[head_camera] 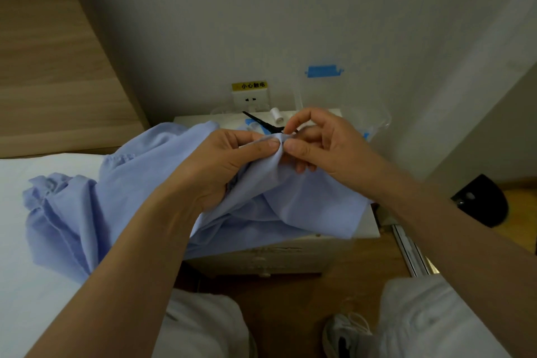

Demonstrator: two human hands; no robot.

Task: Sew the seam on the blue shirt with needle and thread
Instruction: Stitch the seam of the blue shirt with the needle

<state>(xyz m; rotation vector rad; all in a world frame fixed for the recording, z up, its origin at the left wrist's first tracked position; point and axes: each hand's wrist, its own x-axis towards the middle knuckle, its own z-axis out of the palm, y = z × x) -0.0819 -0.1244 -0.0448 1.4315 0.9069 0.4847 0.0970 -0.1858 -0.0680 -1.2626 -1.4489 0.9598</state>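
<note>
- Above a white bedside tabletop (370,227), a seated person's left hand (220,163) pinches a raised fold of the blue shirt (87,212), thumb pressed on top, apparently to keep the seam taut for stitching.
- Meeting that fold, the right hand (325,142) has its fingers (299,119) curled, thumb and forefinger closed on something tiny, likely the needle; needle and thread are too fine to make out.
- Below and left of the fingers, the shirt's bulk trails onto the bed (23,285), which takes its weight.
- Just beyond the fingers lie black scissors (258,120) and a white thread spool (276,115), seemingly kept within reach.
</note>
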